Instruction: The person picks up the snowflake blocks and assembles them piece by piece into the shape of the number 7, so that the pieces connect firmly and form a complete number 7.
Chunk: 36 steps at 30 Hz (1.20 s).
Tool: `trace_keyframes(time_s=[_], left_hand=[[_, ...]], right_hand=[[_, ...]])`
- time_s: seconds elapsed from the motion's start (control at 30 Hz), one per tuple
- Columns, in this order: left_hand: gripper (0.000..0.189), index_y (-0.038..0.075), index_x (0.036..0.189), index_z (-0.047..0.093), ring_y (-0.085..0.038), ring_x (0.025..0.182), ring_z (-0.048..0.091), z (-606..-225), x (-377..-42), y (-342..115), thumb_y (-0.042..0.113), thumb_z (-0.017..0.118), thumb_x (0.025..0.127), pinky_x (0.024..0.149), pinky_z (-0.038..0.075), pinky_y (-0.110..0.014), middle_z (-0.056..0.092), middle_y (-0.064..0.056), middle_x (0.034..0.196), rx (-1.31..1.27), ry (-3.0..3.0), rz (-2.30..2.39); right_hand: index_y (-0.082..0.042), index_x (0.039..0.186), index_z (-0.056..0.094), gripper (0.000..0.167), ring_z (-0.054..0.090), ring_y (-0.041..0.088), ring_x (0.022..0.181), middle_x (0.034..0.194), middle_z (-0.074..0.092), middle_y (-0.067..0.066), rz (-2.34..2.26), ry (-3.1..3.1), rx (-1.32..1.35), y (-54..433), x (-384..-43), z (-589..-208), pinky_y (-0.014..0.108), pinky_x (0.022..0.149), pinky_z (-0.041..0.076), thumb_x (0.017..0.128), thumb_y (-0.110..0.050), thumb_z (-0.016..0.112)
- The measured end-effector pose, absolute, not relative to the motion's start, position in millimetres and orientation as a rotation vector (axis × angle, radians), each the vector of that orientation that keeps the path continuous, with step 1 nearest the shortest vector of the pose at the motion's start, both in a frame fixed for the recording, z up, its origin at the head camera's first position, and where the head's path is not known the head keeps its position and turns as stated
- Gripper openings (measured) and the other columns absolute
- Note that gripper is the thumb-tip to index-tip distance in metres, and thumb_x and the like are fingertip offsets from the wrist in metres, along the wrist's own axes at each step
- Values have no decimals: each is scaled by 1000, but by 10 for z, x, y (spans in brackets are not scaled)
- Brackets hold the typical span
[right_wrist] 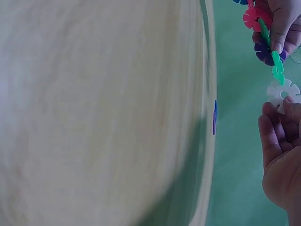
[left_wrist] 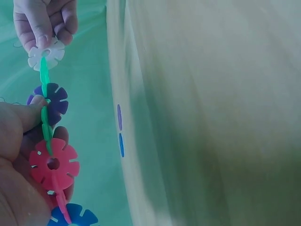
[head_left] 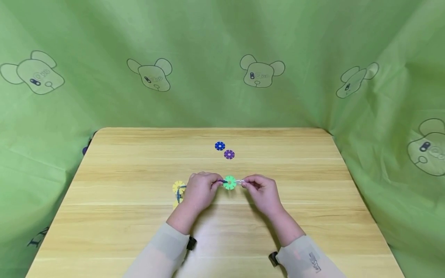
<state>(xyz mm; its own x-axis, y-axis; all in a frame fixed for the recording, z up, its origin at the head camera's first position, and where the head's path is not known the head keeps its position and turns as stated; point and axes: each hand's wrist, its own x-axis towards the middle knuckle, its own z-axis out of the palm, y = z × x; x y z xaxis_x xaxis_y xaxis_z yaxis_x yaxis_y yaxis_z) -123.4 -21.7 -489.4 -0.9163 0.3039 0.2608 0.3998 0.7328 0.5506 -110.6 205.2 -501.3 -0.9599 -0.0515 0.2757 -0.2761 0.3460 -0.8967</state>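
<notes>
A chain of notched plastic snowflake discs runs between my two hands. In the head view my left hand (head_left: 201,190) pinches a purple disc (left_wrist: 58,100) between thumb and fingers. Across from it, my right hand (head_left: 263,194) pinches a white disc (right_wrist: 290,87) by its edge. A bright green disc (head_left: 230,187) is slotted between the purple and white ones. Back along my left palm run a darker green disc (left_wrist: 46,129), a pink disc (left_wrist: 67,172) and a blue disc (left_wrist: 80,217). Yellow discs (head_left: 176,184) show beyond my left wrist, which partly hides that end.
A loose blue disc (head_left: 217,146) and a loose purple disc (head_left: 226,155) lie near each other farther back on the wooden table (head_left: 285,154). Green cloth (head_left: 208,104) with printed bear heads hangs behind the table and along both sides.
</notes>
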Motion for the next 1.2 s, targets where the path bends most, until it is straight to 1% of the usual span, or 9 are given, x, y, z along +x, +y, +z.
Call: trace_keyframes(time_s=[0.33,0.5,0.67,0.77,0.9,1.07,1.2], left_hand=[[7,19,101,82,-16,93,73,-4874,-1221,-181,22,76,99,86,48,-39,81,4,102,-540,-2804,-949],[7,18,99,82,-17,89,73,-4868,-1240,-159,21,77,98,85,48,-39,81,3,99,-555,-2767,-940],[7,18,101,82,-18,94,74,-4868,-1249,-139,21,76,99,90,53,-42,81,3,101,-603,-2789,-957],[9,18,105,82,-20,99,74,-4852,-1250,-120,22,75,100,92,54,-43,80,2,106,-643,-2791,-943],[13,19,108,81,-22,106,73,-4814,-1250,-81,26,77,98,94,54,-45,79,2,113,-691,-2767,-926],[12,19,104,81,-19,105,75,-4789,-1253,-36,29,78,97,90,54,-41,79,2,115,-732,-2732,-905],[9,20,101,81,-15,96,75,-4791,-1264,-48,27,76,99,84,50,-36,80,5,108,-733,-2759,-902]], right_hand=[[3,95,78,12,72,23,78,90,76,20,1655,-2399,301,2028,-1085,-5041,20,71,60,88,13,78],[3,95,78,11,72,23,79,91,77,17,1641,-2392,291,2026,-1085,-5045,21,72,61,88,12,78],[3,95,78,12,71,20,79,91,76,17,1601,-2404,262,2047,-1084,-5067,20,71,60,88,12,78],[3,94,78,12,70,17,78,90,76,18,1561,-2392,269,2038,-1089,-5081,19,71,60,88,13,78],[3,92,77,13,70,18,78,89,76,19,1527,-2340,333,1971,-1095,-5095,18,71,59,86,15,78],[3,91,77,14,72,23,77,88,76,17,1541,-2299,422,1867,-1089,-5095,21,70,60,85,16,79],[2,95,78,12,71,21,76,89,76,16,1612,-2354,423,1889,-1120,-5053,23,69,61,87,11,80]])
